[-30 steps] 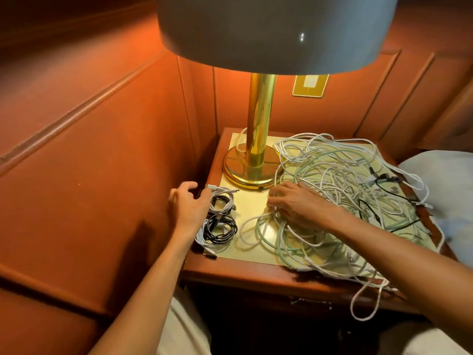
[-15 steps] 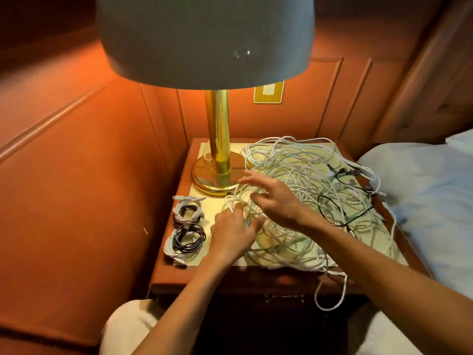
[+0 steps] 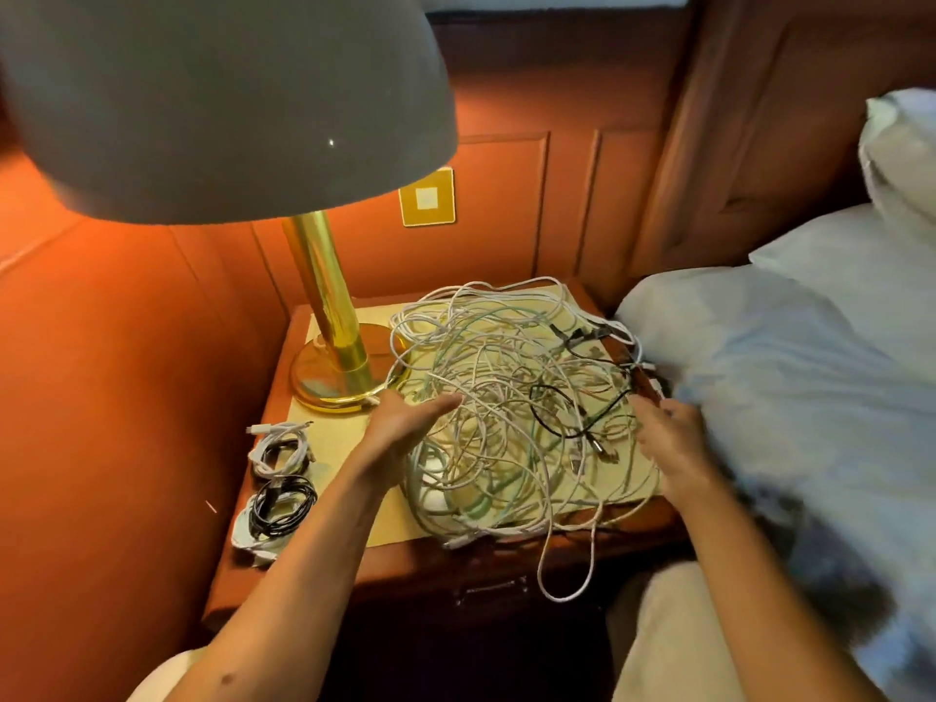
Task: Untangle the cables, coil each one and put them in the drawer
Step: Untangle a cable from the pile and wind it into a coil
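A big tangle of white, pale green and black cables (image 3: 511,407) covers the right half of the wooden nightstand (image 3: 324,564). One white loop hangs over the front edge. My left hand (image 3: 405,423) lies at the tangle's left side with fingers straight, touching the strands. At the tangle's right edge is my right hand (image 3: 668,438), blurred, with fingers bent near a black strand. A coiled white cable (image 3: 281,448) and a coiled black one on a white one (image 3: 278,504) lie at the nightstand's left. The drawer front (image 3: 486,595) below is dark.
A brass lamp (image 3: 329,342) with a wide grey shade stands at the nightstand's back left. Wood-panelled walls close in the left and back. A bed with pale pillows (image 3: 790,377) presses against the right side. My knees are under the front edge.
My left hand left the coiled cables and came to the tangle's left side. My right hand crossed from the tangle's left to its right edge. The view shifted right.
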### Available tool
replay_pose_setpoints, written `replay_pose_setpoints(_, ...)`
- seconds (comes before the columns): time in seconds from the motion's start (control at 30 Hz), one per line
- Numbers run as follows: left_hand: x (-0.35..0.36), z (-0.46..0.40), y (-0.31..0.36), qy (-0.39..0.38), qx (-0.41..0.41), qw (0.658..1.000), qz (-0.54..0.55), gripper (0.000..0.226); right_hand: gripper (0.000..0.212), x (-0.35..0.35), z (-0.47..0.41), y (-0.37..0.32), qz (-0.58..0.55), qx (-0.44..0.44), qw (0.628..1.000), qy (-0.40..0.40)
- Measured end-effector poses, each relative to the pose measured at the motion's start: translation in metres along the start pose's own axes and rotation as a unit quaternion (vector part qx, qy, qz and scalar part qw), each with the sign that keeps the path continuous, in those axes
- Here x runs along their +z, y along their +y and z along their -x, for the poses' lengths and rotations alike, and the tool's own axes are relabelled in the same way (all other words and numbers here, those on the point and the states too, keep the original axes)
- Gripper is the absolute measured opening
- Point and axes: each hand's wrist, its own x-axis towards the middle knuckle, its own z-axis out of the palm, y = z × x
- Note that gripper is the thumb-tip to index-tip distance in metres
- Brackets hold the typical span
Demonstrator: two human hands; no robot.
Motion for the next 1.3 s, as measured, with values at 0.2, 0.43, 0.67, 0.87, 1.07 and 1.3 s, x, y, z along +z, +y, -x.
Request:
replay_pose_setpoints(0.2, 0.045, 0.01, 0.008, -0.098, -0.042, 0.992, 0.061, 0.06, 0.096, 0.03, -0.042, -0.002, 0.011, 0.02, 0.993, -0.116)
replay_pose_setpoints(0.43, 0.117, 0.023, 0.009, -0.171, -0.113, 0.963, 0.172, 0.013, 0.074, 0.042, -0.054, -0.016, 0.051, -0.012, 0.978, -0.201)
replay_pose_setpoints(0.67, 0.096, 0.012, 0.006, -0.097, -0.073, 0.979, 0.164, 0.017, 0.059, 0.047, -0.077, -0.03, 0.189, -0.112, 0.95, -0.223)
replay_pose_setpoints(0.87, 0.041, 0.011, -0.011, -0.004, 0.088, 0.976, -0.199, 0.027, 0.043, 0.029, -0.069, -0.021, 0.339, -0.223, 0.901, -0.156)
replay_pose_setpoints(1.07, 0.014, 0.022, -0.016, 0.122, 0.144, 0.868, -0.459, 0.044, 0.038, -0.003, -0.024, -0.025, 0.32, -0.243, 0.915, -0.04)
replay_pose_setpoints(1.3, 0.007, 0.048, -0.019, 0.257, 0.204, 0.827, -0.456, 0.043, 0.034, -0.024, 0.075, -0.029, 0.287, -0.28, 0.889, -0.22)
